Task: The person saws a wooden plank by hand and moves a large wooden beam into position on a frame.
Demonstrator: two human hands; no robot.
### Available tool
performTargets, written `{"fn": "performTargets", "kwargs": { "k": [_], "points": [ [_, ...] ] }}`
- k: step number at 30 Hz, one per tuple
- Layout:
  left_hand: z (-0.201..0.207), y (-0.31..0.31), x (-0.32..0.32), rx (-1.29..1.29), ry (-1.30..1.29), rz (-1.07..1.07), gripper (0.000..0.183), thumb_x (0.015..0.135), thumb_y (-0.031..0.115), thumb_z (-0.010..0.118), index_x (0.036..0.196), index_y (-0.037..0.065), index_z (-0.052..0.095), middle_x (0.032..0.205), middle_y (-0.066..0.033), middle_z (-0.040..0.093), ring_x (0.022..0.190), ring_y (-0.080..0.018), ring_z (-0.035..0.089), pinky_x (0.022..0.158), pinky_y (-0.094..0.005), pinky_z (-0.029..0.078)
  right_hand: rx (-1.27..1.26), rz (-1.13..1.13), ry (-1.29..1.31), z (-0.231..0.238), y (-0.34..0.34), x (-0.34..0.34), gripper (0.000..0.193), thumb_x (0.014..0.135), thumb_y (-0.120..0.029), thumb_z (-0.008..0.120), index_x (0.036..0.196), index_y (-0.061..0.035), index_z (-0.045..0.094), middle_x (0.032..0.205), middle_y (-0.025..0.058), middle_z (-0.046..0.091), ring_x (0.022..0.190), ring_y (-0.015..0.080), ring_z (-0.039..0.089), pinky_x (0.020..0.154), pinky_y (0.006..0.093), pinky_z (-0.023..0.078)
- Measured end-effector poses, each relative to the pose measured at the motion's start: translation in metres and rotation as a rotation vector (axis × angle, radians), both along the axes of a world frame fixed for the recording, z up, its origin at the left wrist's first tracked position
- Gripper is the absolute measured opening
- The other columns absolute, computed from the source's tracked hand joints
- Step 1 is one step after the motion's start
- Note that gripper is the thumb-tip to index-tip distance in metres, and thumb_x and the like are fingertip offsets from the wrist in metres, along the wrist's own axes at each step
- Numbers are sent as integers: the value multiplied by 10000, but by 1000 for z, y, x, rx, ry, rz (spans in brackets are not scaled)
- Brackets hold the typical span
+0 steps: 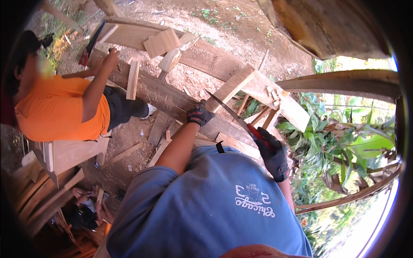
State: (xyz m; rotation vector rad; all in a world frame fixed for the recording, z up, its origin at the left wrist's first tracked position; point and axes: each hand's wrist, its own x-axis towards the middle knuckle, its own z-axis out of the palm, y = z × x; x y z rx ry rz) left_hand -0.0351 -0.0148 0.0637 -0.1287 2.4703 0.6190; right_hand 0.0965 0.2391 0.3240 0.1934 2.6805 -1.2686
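Observation:
My left hand [200, 113], in a black glove with red marks, is closed at the near end of a pale wooden board [232, 87]. The board lies crosswise over the long planks of a rough bench [165, 95]. Gripped in my right hand [274, 152], also gloved in black, is a handsaw [235, 115] with a red and black handle. Its blade slants up and left, and the tip comes close to the board's left edge near my left hand. Whether the teeth touch the wood, I cannot tell.
Small wood offcuts [273, 95] sit on a wide plank [289, 107] at the right. Wooden blocks [161, 43] lie farther left. A person in an orange shirt [64, 109] is at the left, near another handsaw [91, 45]. Planks are stacked [47, 198] lower left; leafy plants [344, 142] grow right.

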Motion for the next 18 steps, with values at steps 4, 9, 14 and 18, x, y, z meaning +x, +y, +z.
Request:
{"fn": "performTargets", "kwargs": {
  "k": [4,9,14,18],
  "points": [
    [-24,-20,-27,73,-54,-51,1044,703,561,920,1517,23,549,1477,-278,635,1374,-438,614,1144,-507,506,157,119,25,-7,-11,-2,434,1046,-180,681,1474,-111,662,1233,168,790,1030,352,791,902,415,621],
    [-36,-31,-48,42,-194,-122,1198,717,587,912,1630,6,400,1590,-280,538,1464,-439,536,1208,-513,456,187,130,64,6,-15,-22,386,1042,-178,668,1427,-179,699,1209,135,797,971,350,789,835,430,623],
    [-30,-30,-42,93,-191,-91,1171,684,581,942,1582,-12,482,1575,-290,552,1467,-423,540,1204,-497,463,186,211,97,27,-15,-27,378,1037,-189,676,1409,-123,700,1182,161,796,918,360,788,792,439,620],
    [-34,-40,-35,136,-295,-22,1153,680,583,945,1556,-25,508,1550,-312,566,1458,-431,550,1194,-491,472,184,273,133,37,-17,-32,396,1029,-139,680,1424,-121,692,1205,167,794,924,350,797,808,421,624]
  ]
}}
